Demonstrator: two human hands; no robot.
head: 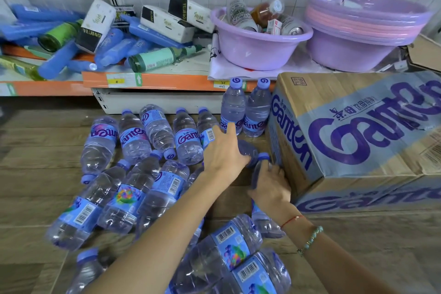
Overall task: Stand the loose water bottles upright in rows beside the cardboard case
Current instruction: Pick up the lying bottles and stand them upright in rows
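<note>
The cardboard case [346, 141], printed with purple letters, lies on the wooden floor at the right. Two water bottles [233, 108] [257, 112] stand upright at its far left corner. Several loose bottles [133, 136] lie on their sides to the left and in front [229, 246]. My left hand [223, 150] reaches forward and wraps a blurred bottle [248, 151] just before the upright pair. My right hand [270, 186] grips another bottle [263, 219] around its upper part, its cap [263, 157] touching the case's near left corner.
A low shelf with an orange edge [152, 80] runs behind, holding blue tubes, green bottles and tissue packs. Purple basins [260, 43] [365, 28] sit on it above the case. A strip of bare floor [241, 188] lies between the case and the loose bottles.
</note>
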